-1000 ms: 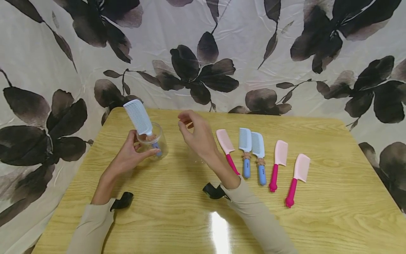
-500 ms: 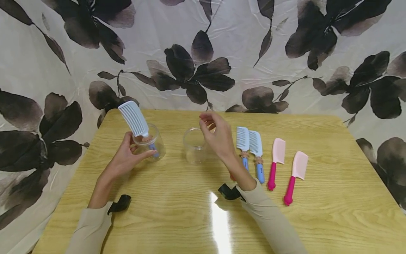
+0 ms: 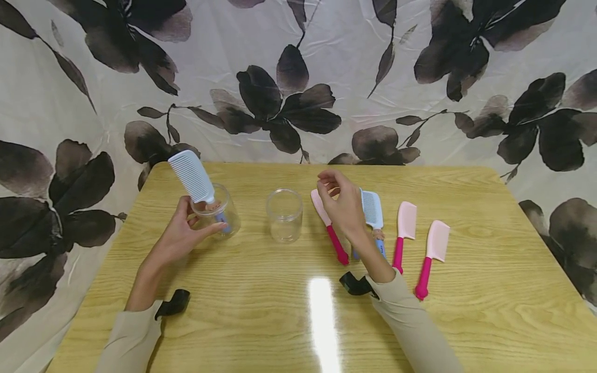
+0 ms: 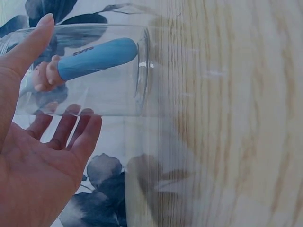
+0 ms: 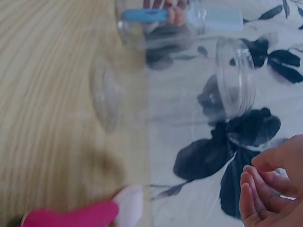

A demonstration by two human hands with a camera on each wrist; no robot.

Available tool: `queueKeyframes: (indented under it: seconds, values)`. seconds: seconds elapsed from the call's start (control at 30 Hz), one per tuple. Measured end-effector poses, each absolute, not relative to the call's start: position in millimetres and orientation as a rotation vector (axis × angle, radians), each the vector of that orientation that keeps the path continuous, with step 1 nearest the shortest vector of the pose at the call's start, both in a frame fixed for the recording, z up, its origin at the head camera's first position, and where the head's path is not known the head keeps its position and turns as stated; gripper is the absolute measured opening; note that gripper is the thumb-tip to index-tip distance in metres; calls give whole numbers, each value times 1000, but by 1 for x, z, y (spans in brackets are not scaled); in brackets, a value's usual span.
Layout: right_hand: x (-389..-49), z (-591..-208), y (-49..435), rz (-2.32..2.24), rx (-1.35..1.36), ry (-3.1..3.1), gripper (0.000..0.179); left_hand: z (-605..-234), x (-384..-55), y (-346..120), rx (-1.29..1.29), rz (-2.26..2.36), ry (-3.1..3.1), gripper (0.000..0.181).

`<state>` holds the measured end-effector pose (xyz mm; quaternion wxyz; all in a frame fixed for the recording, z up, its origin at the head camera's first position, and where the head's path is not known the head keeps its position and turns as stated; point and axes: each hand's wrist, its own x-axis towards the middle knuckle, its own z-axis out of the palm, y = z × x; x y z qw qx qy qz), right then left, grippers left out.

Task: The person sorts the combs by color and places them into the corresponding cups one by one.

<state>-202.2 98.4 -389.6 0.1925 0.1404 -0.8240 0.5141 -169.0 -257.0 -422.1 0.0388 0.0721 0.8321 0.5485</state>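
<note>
My left hand (image 3: 177, 235) grips a clear jar (image 3: 231, 217) at the left of the table, thumb on one side and fingers on the other. A light blue comb (image 3: 191, 176) leans in that jar, teeth end up and out over the rim; its blue handle (image 4: 99, 59) shows through the wall in the left wrist view. My right hand (image 3: 345, 204) hovers with loosely bent fingers and holds nothing. It partly covers two blue combs (image 3: 372, 210) and overlaps a pink comb (image 3: 337, 243) with a magenta handle. In the right wrist view its fingertips (image 5: 246, 187) pinch nothing.
A second clear jar (image 3: 285, 223) stands upright between the hands, with nothing inside. Two more pink combs, one nearer (image 3: 407, 220) and one farther right (image 3: 438, 241), lie on the wooden table (image 3: 261, 311). A floral cloth (image 3: 345, 46) hangs behind the table's back edge.
My right hand has moved right, away from the second jar and over the combs, so that jar is now uncovered. The left hand keeps its grip on the jar with the comb.
</note>
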Motion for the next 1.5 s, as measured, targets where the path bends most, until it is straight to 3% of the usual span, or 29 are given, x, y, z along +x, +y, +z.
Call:
queueKeyframes:
  seconds: [0.9, 1.5]
  values:
    - [-203, -432, 146, 1267, 124, -2569, 26, -420, -168, -257, 231, 1706, 2547, 90]
    - [-201, -437, 157, 1179, -53, -2817, 45, -421, -169, -257, 219, 1690, 2535, 92]
